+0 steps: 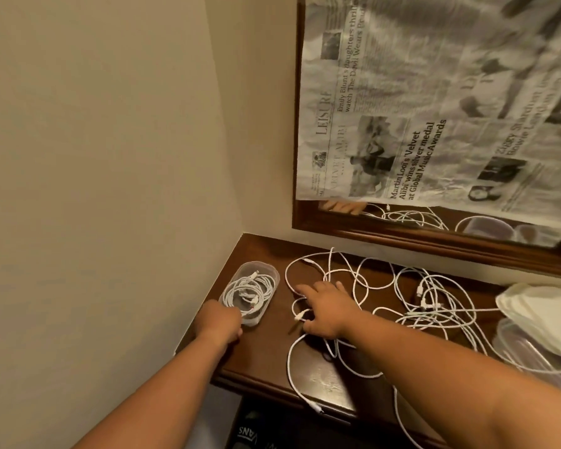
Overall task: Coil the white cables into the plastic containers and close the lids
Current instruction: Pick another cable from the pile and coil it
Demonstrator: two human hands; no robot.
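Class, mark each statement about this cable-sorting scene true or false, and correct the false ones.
1. The container near the wall has a coiled cable inside. True.
2. The left hand holds that container's near end. True.
3. Every cable is already packed away. False: loose cables sprawl over the table.
4. The right hand is lifting a lid. False: it rests on the loose cables.
5. The mirror is fully uncovered. False: newspaper covers most of it.

Bare forearms [434, 361], left hand [219, 320], right hand [329, 314]
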